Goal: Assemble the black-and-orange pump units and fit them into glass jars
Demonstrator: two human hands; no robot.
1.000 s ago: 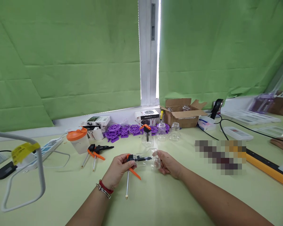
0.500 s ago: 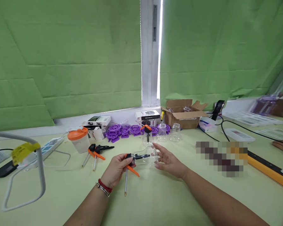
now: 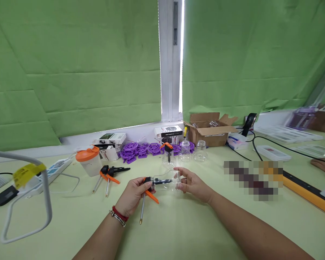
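My left hand point(image 3: 137, 191) grips the black head point(image 3: 148, 183) of a dispenser-like piece with an orange lever point(image 3: 153, 197) and a thin metal tube point(image 3: 142, 210) hanging down. The head sits at the neck of a clear, bell-shaped container point(image 3: 165, 174) lying sideways, and its black stem point(image 3: 162, 181) shows inside. My right hand point(image 3: 194, 186) holds the wide end of that container between thumb and fingers. Behind it stands a similar clear container point(image 3: 168, 161) with a black-and-orange top. To the left lie more black heads point(image 3: 115, 170) with orange levers and metal tubes.
Purple wheel-shaped pieces point(image 3: 141, 150) line the back, near small printed boxes point(image 3: 168, 133) and an open carton point(image 3: 211, 134). Clear containers point(image 3: 200, 152) stand before it. An orange-lidded cup point(image 3: 88, 160), power strip point(image 3: 52, 173) and grey metal frame point(image 3: 48, 195) are left. Another person's hand point(image 3: 323, 166) rests far right.
The hanging metal tube has swung slightly left. Both hands keep nearly the same hold on the pieces, and the view has shifted a little.
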